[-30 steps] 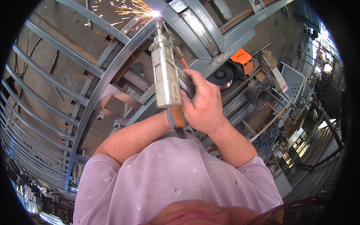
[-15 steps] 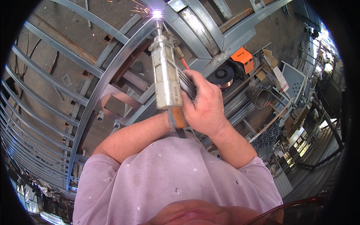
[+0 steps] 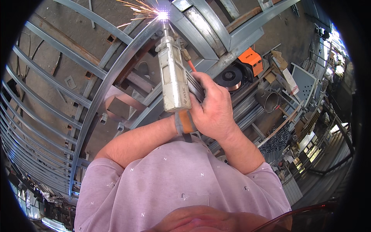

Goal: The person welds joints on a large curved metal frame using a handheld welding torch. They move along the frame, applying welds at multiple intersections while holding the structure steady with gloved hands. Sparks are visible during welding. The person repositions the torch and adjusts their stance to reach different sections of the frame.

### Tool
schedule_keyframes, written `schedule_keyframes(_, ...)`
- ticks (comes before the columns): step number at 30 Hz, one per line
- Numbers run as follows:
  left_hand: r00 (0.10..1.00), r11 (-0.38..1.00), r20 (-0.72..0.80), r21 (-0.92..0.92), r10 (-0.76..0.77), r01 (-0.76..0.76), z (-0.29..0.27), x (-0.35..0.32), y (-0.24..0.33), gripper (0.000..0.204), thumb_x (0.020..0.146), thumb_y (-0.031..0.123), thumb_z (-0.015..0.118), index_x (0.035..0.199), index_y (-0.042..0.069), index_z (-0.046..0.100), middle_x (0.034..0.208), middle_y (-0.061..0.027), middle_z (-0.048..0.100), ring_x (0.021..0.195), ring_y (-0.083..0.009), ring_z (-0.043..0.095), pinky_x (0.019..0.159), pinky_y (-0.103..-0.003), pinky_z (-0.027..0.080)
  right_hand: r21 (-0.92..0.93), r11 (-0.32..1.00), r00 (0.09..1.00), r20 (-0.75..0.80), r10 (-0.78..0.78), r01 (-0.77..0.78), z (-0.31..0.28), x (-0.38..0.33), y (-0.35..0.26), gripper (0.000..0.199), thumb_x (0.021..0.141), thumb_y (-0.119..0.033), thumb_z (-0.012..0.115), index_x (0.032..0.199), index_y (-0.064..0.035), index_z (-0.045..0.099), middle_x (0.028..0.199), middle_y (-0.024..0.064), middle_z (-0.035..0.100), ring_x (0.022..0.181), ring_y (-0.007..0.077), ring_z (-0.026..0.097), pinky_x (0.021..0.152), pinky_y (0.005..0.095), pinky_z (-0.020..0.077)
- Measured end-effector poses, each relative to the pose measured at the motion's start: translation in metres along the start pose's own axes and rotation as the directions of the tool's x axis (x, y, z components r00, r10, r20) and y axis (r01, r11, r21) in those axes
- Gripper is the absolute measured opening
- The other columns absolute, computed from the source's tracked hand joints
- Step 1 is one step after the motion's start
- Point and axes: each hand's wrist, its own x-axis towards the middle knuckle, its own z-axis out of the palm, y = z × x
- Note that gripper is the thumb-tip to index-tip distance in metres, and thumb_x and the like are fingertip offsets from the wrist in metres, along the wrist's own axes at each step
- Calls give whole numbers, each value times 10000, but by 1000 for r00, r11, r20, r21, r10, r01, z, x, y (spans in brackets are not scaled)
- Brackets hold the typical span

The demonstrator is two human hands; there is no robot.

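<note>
A silver-beige welding gun [image 3: 174,77] points away from me toward the top of the view. Bright violet-white glare burns at its tip, against the joint of the curved steel rail [image 3: 110,79] and the galvanized box beams [image 3: 195,40]. Orange sparks fly left from there. My right hand [image 3: 212,106] is closed at the gun's rear right side, thumb against the body and fingers mostly underneath. An orange tube [image 3: 191,65] runs from near the nozzle to those fingers. My left forearm crosses in front of my chest. Past its grey and orange-brown wristband [image 3: 185,121], the left hand is hidden beneath the gun.
Several curved steel bars [image 3: 50,81] fan out at the left over the floor. At the right stand an orange machine [image 3: 250,62] with a wire spool [image 3: 230,78], and a dark bucket [image 3: 266,100]. Bundled tubes [image 3: 274,139] and a perforated grey panel [image 3: 303,83] lie farther right.
The spark spray has grown longer and brighter toward the left. The gun's rear end has shifted slightly right, and my right hand with it. The glare stays at nearly the same place.
</note>
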Motion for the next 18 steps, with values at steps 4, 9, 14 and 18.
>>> schedule_keyframes(4, 1000, 1000, -4, 2, -5, 5, 0, 1, 0, 481, 1077, 203, 582, 1543, 128, 490, 1549, -92, 525, 1456, -205, 488, 1207, -375, 413, 1, 1000, 1000, 6, 6, -6, 0, -1, 2, 417, 866, -114, 771, 1235, 8, 618, 1018, 238, 734, 883, 449, 729, 759, 487, 579)
schedule_keyframes(9, 1000, 1000, -3, -5, -4, 4, 2, 5, 2, 475, 1083, 202, 573, 1545, 129, 488, 1551, -90, 523, 1457, -203, 486, 1208, -374, 411, 20, 1000, 1000, 5, 12, -12, -1, -3, 2, 416, 865, -106, 766, 1235, 10, 617, 1022, 241, 736, 892, 451, 729, 766, 487, 580)
schedule_keyframes(14, 1000, 1000, -7, -7, 0, 0, 3, 6, 2, 470, 1089, 202, 564, 1547, 130, 486, 1554, -89, 520, 1459, -201, 483, 1210, -373, 410, 16, 1000, 1000, 4, 9, -9, -2, -4, 3, 416, 865, -104, 763, 1236, 12, 615, 1023, 244, 735, 903, 458, 728, 777, 490, 580)
schedule_keyframes(18, 1000, 1000, -8, -3, 0, 0, 4, 6, 3, 466, 1094, 201, 556, 1549, 131, 484, 1556, -87, 518, 1460, -199, 482, 1211, -372, 408, 12, 1000, 1000, 4, 11, -11, -3, -6, 3, 416, 865, -102, 761, 1239, 8, 614, 1023, 246, 734, 905, 459, 728, 777, 492, 579)
